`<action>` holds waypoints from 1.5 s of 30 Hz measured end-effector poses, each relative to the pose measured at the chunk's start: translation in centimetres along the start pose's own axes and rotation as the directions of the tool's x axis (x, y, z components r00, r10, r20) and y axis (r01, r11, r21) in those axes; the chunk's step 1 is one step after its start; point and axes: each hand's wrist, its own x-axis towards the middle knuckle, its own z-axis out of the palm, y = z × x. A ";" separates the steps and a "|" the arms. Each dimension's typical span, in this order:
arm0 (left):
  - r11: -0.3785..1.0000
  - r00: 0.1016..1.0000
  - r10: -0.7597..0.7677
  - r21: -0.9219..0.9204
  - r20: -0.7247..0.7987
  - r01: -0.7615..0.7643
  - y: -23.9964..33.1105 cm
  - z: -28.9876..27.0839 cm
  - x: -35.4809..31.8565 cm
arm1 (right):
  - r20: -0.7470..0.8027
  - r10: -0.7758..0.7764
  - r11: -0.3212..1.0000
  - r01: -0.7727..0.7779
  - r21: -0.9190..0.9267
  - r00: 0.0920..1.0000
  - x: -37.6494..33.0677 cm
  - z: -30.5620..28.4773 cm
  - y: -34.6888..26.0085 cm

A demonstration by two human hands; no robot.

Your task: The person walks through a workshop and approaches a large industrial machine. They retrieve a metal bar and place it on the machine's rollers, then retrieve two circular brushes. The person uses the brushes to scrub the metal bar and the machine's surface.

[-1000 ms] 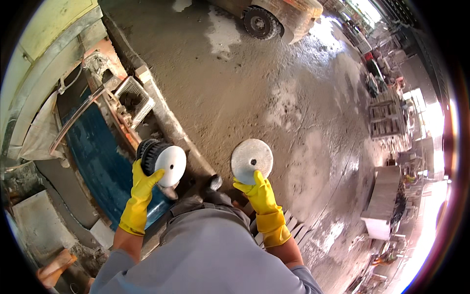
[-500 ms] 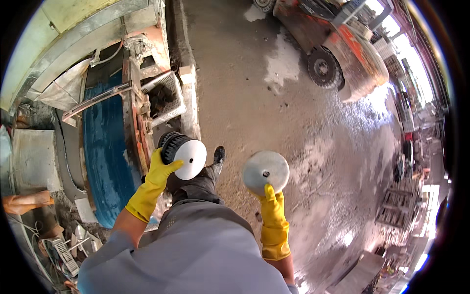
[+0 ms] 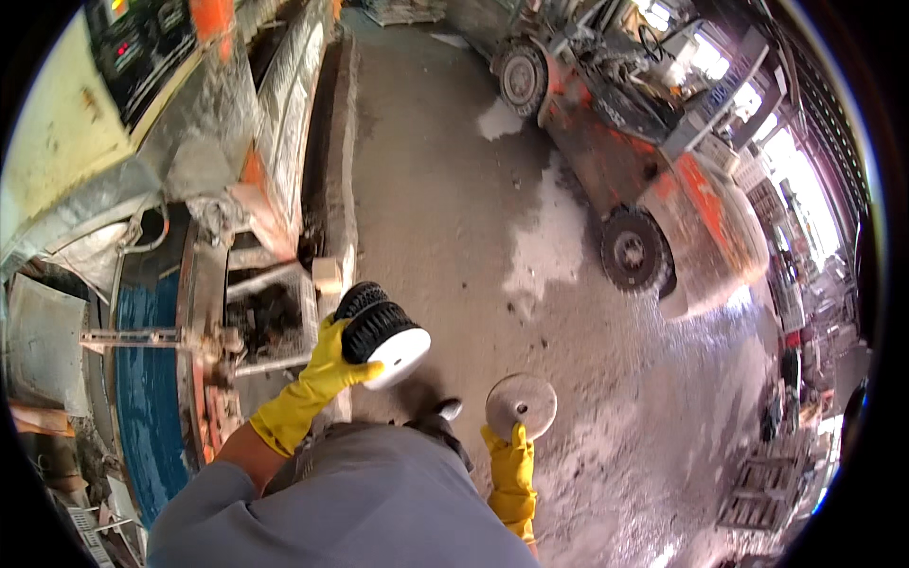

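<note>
Both my hands wear yellow rubber gloves. My left hand (image 3: 317,379) grips a round black brush disc with a white face (image 3: 383,333), held up beside a dusty machine. My right hand (image 3: 508,464) holds a flat round grey disc (image 3: 521,405) by its lower edge, lower and to the right, over the wet concrete floor. My grey-clad body fills the bottom middle, and a shoe tip (image 3: 447,409) shows between the two discs.
A stone-working machine with a blue belt (image 3: 147,407) and a metal frame (image 3: 237,322) runs along the left. An orange forklift (image 3: 653,189) stands on the concrete floor (image 3: 445,189) ahead to the right. Racks and clutter line the far right edge.
The view has swung along the machine toward the forklift, which now looks much closer. Both hands still hold their discs; the right disc sits lower.
</note>
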 end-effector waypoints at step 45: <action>0.169 0.936 -0.319 -0.981 -0.149 -0.098 -16.5 -6.7 94.4 | 0.683 0.479 0.753 0.142 -0.643 0.552 108.0 72.6 -5.4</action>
